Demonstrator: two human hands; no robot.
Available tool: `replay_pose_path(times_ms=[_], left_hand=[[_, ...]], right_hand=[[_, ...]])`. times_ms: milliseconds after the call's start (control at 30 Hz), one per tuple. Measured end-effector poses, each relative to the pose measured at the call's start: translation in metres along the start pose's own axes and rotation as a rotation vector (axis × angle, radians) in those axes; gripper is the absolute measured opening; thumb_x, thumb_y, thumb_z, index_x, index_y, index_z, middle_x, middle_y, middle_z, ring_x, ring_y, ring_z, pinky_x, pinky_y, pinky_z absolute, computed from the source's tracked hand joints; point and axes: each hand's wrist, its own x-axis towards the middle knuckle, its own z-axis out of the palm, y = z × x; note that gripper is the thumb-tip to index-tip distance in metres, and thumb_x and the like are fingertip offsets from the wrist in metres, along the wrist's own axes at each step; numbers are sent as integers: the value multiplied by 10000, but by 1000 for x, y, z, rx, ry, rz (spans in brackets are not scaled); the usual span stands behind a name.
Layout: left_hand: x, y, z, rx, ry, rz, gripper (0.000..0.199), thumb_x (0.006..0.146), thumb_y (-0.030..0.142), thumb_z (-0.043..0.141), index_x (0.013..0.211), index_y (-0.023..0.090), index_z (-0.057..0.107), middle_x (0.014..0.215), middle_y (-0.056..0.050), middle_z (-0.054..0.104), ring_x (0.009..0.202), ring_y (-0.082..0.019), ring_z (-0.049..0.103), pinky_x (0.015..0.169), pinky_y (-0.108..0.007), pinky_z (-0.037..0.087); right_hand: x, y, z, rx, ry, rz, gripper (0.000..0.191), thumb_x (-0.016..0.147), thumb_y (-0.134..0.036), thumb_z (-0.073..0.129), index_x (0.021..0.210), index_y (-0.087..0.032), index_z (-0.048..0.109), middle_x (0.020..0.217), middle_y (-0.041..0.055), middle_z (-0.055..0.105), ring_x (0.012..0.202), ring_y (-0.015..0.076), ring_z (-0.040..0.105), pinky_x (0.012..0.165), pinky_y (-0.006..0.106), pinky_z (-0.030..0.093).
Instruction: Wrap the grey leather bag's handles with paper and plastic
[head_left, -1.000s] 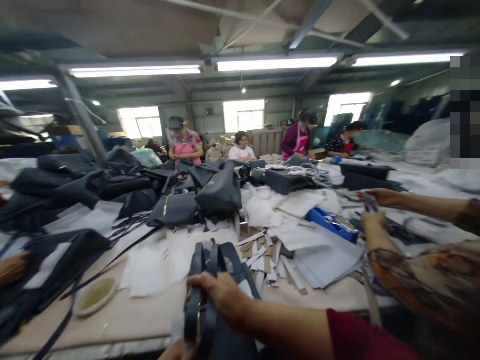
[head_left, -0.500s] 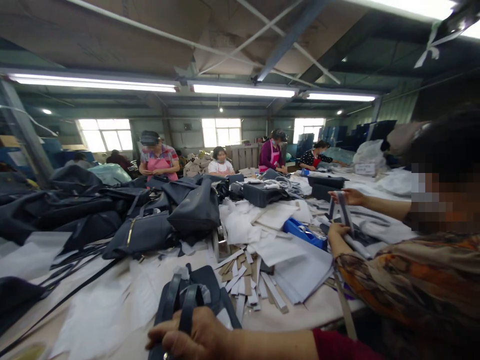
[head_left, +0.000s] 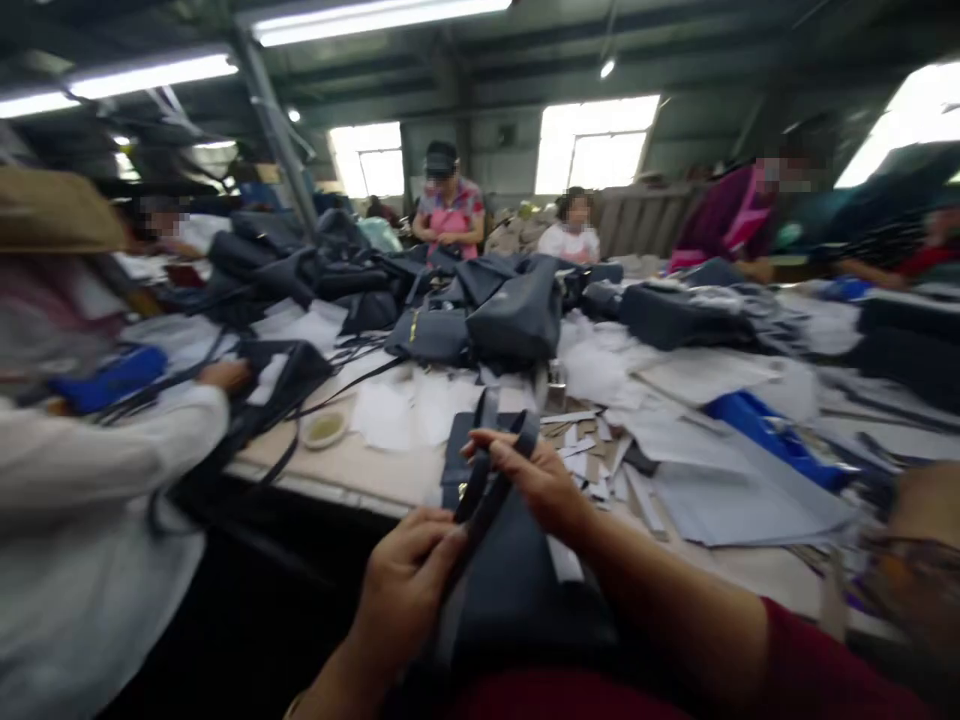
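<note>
A dark navy handbag lies at the table's front edge, partly over my lap. Its looped handle rises between my hands. My right hand pinches the handle near the top of the loop, thumb against fingers. Lower and to the left, my left hand is closed round the strap, its fingertips partly hidden. A white paper strip shows against the bag beside my right forearm.
Dark bags are heaped across the table. Cardboard and paper strips, grey sheets and a blue dispenser lie to the right. A small dish sits left. Co-workers flank me; one sleeve is close.
The view has swung left. My left hand has come into view and holds the handle. The handbag has come nearer to me, and my right hand has moved up the handle loop.
</note>
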Motion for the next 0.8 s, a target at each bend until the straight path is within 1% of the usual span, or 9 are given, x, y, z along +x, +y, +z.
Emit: replay_pose_path(times_ms=[133, 300, 367, 467, 533, 600, 667, 733, 800], left_hand=[[-7, 0, -2, -1, 78, 56, 197, 891, 318, 648, 822, 195, 786, 944, -73, 680, 899, -168, 658, 835, -263, 533], [-16, 1, -3, -12, 108, 108, 148, 885, 269, 667, 840, 191, 784, 895, -63, 659, 853, -151, 641, 813, -266, 527], [-19, -1, -3, -22, 112, 127, 132, 879, 261, 675, 857, 196, 788, 905, -66, 661, 870, -156, 644, 819, -271, 530], [-25, -3, -2, -30, 106, 124, 124, 868, 264, 688, 878, 205, 797, 978, -84, 669, 951, -176, 646, 877, -290, 527], [-29, -3, -1, -50, 89, 56, 130, 859, 278, 695, 866, 204, 801, 1043, -101, 675, 1027, -200, 641, 931, -312, 514], [-31, -3, 0, -109, 57, -71, 151, 851, 300, 699, 825, 192, 802, 1062, -111, 695, 1068, -221, 642, 964, -334, 502], [-31, -4, 1, -199, 21, -195, 182, 836, 324, 710, 774, 176, 795, 1047, -110, 720, 1056, -227, 656, 968, -339, 498], [-31, -8, 2, -286, 5, -294, 204, 809, 353, 733, 761, 161, 786, 973, -95, 743, 952, -209, 680, 897, -321, 520], [-30, -11, 5, -339, 13, -369, 231, 781, 380, 757, 800, 152, 784, 860, -67, 745, 807, -176, 674, 776, -286, 529]], right_hand=[[2, 0, -11, -208, 70, -57, 404, 913, -492, 606, 1168, -198, 712, 1104, 92, 739, 1025, 247, 666, 978, 436, 471], [-1, -1, -15, -369, 142, -102, 401, 938, -473, 571, 1227, -218, 686, 1190, 85, 714, 1109, 264, 639, 1049, 477, 423], [-2, 0, -15, -371, 151, -118, 395, 941, -469, 567, 1231, -228, 685, 1197, 79, 712, 1109, 260, 638, 1046, 473, 430], [-5, 3, -15, -279, 127, -109, 426, 943, -485, 554, 1273, -237, 657, 1229, 86, 695, 1050, 256, 660, 958, 458, 502], [-8, 5, -14, -223, 115, -96, 450, 938, -499, 553, 1293, -237, 642, 1254, 96, 681, 1035, 260, 666, 910, 449, 531], [-11, 8, -13, -205, 109, -76, 458, 934, -508, 557, 1291, -236, 644, 1264, 101, 674, 1049, 267, 662, 897, 447, 541], [-13, 10, -12, -204, 106, -54, 454, 928, -511, 565, 1280, -236, 651, 1265, 98, 674, 1059, 269, 655, 892, 445, 546], [-15, 11, -12, -204, 95, -33, 450, 924, -510, 573, 1273, -238, 655, 1267, 91, 673, 1049, 263, 655, 881, 440, 551], [-18, 12, -11, -217, 63, -4, 453, 927, -510, 570, 1274, -233, 655, 1267, 89, 673, 1029, 256, 660, 877, 437, 551]])
